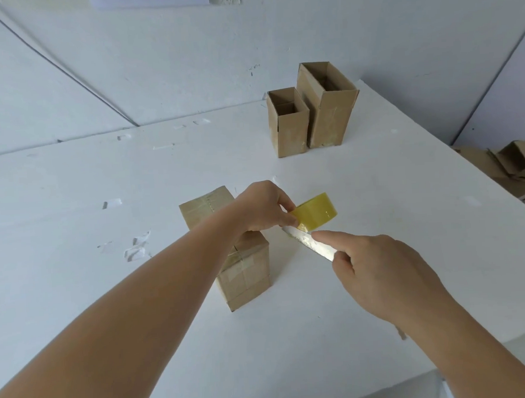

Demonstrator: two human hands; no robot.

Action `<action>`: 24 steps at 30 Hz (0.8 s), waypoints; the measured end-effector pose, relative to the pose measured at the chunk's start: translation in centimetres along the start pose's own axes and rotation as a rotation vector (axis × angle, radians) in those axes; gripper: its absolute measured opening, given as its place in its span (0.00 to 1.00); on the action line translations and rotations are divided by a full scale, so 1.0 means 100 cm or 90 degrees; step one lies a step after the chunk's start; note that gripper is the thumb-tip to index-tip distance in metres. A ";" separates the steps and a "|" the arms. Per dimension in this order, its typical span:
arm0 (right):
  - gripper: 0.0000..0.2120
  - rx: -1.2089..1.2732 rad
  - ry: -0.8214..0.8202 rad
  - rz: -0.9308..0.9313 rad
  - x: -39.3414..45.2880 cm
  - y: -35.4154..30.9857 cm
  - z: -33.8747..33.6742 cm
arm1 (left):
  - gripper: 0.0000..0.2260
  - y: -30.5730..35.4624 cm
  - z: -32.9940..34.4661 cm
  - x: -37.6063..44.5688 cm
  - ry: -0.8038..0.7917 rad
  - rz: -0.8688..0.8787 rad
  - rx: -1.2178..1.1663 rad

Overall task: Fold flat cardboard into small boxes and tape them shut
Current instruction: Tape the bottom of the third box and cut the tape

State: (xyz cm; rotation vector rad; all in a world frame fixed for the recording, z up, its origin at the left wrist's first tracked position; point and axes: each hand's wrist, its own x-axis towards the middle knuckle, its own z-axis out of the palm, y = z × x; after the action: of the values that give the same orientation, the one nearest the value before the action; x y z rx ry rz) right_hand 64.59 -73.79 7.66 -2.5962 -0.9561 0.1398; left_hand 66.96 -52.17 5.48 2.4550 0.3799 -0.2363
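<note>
A: Head camera first: what are the fingers doing?

B: The left hand pinches the yellow roll of clear packing tape at its near edge, thumb and fingers curled on it. The right hand grips a bare metal blade, forefinger laid straight along its back, the other fingers curled round its lower end. The blade's tip meets the roll's underside.

A: And the box?

B: A taped-shut cardboard box stands on the white table, under the left wrist, just at nine o'clock of the roll. Clear tape crosses its top and side.

A: Farther out?

B: At twelve o'clock, well apart, two open-topped cardboard boxes stand touching: a shorter one and a taller one. At three o'clock, off the table's edge, lies a heap of cardboard.

A: Any printing or labels?

B: None that I can read on tape or boxes.
</note>
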 end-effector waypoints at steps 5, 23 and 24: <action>0.23 -0.060 -0.034 -0.011 0.009 -0.008 0.010 | 0.07 0.001 0.000 0.001 -0.005 0.007 -0.006; 0.29 -0.041 -0.154 0.037 0.040 0.029 0.119 | 0.02 -0.007 -0.005 -0.001 0.018 0.016 -0.160; 0.29 -0.026 -0.163 0.048 0.041 0.032 0.124 | 0.02 -0.008 -0.005 -0.001 0.020 0.010 -0.163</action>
State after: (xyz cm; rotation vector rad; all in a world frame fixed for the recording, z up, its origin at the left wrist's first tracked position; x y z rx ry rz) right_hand 66.93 -69.56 -4.91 -2.6980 -0.9540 0.4878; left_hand 66.70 -51.34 5.43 2.2108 0.3792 -0.1322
